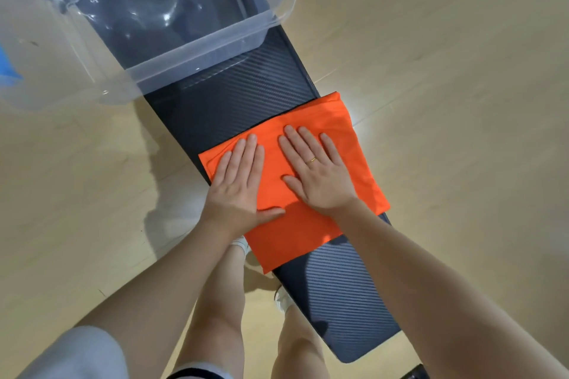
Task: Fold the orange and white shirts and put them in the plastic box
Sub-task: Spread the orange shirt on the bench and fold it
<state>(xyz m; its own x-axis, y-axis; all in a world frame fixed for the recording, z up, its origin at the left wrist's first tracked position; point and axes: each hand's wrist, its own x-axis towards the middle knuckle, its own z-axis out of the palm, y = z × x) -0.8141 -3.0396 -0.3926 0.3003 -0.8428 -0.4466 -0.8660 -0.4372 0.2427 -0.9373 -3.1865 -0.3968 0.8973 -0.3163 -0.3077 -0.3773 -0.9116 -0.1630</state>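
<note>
The orange shirt (308, 181), folded to a rectangle, lies across the dark bench (234, 95), on the near side of the clear plastic box (160, 24). Left hand (238, 181) and right hand (317, 172) press flat on it, fingers extended, gripping nothing.
</note>
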